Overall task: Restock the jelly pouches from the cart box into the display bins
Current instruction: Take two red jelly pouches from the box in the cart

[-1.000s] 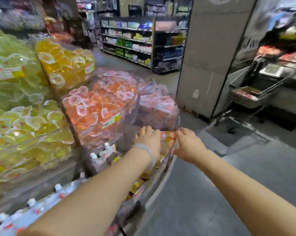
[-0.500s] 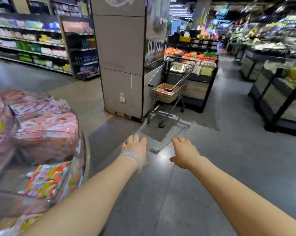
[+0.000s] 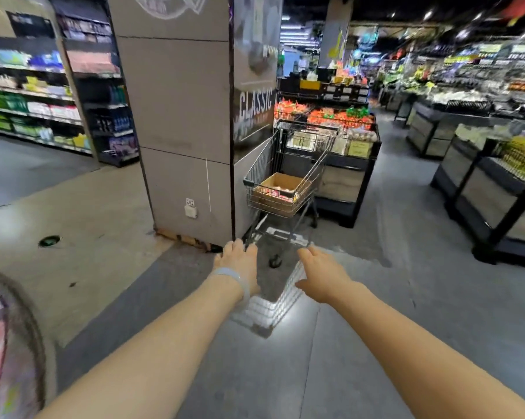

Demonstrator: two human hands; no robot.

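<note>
A wire shopping cart (image 3: 288, 164) stands ahead beside a grey pillar, some way off. An open cardboard box (image 3: 281, 189) sits in its basket, with pink pouches just visible inside. Both my arms stretch forward over the floor. My left hand (image 3: 238, 266), with a pale wristband, is held out with straight fingers and holds nothing. My right hand (image 3: 321, 275) is likewise held out, fingers relaxed, empty. Only a blurred edge of the clear display bin (image 3: 10, 343) with pink pouches shows at the lower left.
The grey pillar (image 3: 182, 116) rises left of the cart. A dark produce stand (image 3: 346, 164) stands behind the cart, more stands (image 3: 491, 189) on the right, shelving (image 3: 43, 95) at far left. Open grey floor lies between me and the cart.
My view has swung right, away from the display bins toward the cart. Both hands left the bin's rim and now hang out over the floor, empty. The cart looks nearer.
</note>
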